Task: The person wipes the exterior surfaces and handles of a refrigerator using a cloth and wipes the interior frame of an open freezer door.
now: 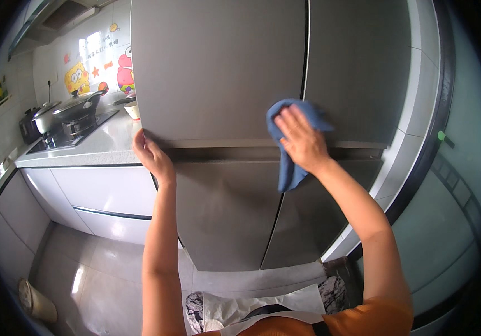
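Grey refrigerator (218, 73), right hand (303, 140) flattened over blue cloth (292, 176) (slightly blurred), left hand (154, 159) partly uncurled, apparently touching refrigerator's edge

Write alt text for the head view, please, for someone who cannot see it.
A right hand holds a blue cloth against a grey four-door refrigerator; the left hand rests at its left edge. At left, a pot and a wok stand on a black cooktop.

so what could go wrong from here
The cloth hangs loose below the right hand, across the handle gap, so it might snag there. The left hand is at the edge of the fridge, seemingly near a bowl; a sideways slip could knock it.
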Available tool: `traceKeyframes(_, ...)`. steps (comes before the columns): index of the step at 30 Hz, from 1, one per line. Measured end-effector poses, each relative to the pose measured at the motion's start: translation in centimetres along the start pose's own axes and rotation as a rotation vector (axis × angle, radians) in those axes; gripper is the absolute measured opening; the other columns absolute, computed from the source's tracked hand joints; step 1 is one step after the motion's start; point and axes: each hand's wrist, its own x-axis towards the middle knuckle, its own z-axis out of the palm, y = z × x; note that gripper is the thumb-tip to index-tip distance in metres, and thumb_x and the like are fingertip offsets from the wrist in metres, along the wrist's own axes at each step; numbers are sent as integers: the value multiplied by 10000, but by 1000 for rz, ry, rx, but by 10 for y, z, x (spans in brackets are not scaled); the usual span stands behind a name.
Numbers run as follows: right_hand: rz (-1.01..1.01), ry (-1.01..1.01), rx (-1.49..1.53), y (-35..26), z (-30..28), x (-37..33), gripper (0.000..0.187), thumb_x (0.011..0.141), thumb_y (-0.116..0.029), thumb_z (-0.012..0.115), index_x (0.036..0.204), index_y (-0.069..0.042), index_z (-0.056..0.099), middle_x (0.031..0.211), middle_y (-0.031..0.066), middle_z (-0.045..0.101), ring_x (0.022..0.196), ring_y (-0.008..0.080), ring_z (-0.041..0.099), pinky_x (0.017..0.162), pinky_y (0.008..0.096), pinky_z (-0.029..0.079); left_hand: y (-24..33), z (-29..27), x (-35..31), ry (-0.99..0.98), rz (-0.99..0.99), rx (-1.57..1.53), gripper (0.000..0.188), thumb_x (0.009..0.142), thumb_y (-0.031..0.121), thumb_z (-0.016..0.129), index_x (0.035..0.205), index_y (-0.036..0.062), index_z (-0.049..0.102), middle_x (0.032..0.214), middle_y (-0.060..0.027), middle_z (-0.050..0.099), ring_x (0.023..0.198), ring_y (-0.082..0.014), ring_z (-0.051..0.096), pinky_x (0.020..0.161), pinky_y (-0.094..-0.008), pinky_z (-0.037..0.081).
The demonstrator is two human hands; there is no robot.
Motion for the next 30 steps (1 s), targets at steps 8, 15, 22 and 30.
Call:
traceKeyframes(8,-204,77,-208,9,-3,-33,501,614,-95,731,1101,-153,628,1137,-12,537,1016,177,518,720,300,453,1,5,-9,36,101,104,311,959,100,425,1240,-31,442,1205,-173,456,1115,-267,459,985,-370,356)
traceKeyframes(15,-189,24,-169,-6,-4,-24,381,682,-131,695,1059,-147,640,1075,-27,539,964,157,512,689,262,468,1,3,-10,26,159,160,320,958,114,429,1247,-22,438,1217,-166,444,1134,-268,447,997,-377,348)
traceKeyframes(22,-137,49,-180,-13,-4,-19,335,667,-152,695,996,-137,636,1002,-17,537,881,159,525,665,283,471,-2,1,-7,-4,162,154,347,945,84,426,1271,-33,414,1242,-191,443,1159,-315,422,983,-394,362)
traceKeyframes(30,-131,16,-162,-15,-4,-20,365,681,-160,688,1040,-137,624,1010,-29,526,905,151,506,665,269,466,0,6,-11,21,166,184,346,953,134,439,1268,-9,432,1224,-172,444,1141,-273,445,994,-380,361)
